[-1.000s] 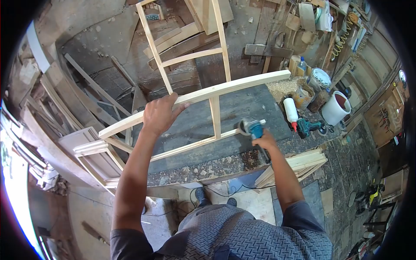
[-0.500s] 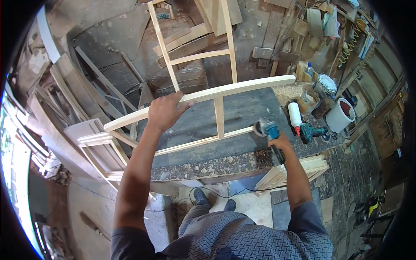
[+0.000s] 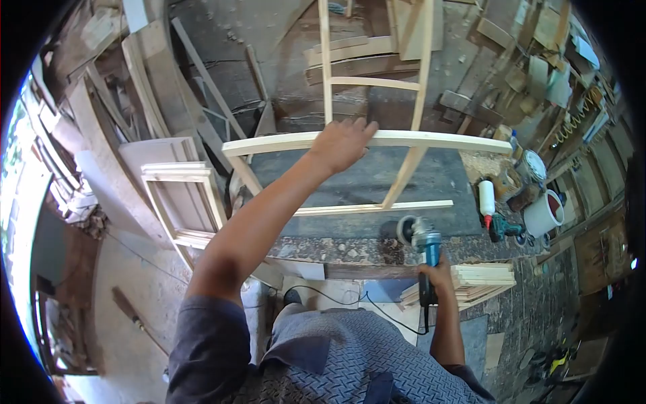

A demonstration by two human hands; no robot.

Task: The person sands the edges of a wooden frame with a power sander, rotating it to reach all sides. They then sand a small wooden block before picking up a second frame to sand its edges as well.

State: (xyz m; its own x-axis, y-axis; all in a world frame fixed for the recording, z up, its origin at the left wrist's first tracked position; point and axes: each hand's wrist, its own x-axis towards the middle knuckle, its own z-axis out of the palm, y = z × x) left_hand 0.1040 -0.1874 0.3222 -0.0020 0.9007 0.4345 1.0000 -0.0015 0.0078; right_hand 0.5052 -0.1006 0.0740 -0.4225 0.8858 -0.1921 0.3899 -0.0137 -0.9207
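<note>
My left hand grips the curved top rail of a pale wooden frame that stands tilted on a dark workbench. The frame has upright slats and a lower rail resting on the bench top. My right hand holds a blue angle grinder by its body, near the bench's front edge, its disc a little below the frame's lower rail and apart from it. The grinder's black cord trails down to the floor.
A glue bottle, a teal drill, a white bucket and a lidded tin crowd the bench's right end. Stacked wood strips lie below right. More frames and boards lean at the left.
The view has swung, so the frame now sits level across it. My right hand has pulled the grinder back from the lower rail's end toward the bench's front edge. My left hand keeps its grip.
</note>
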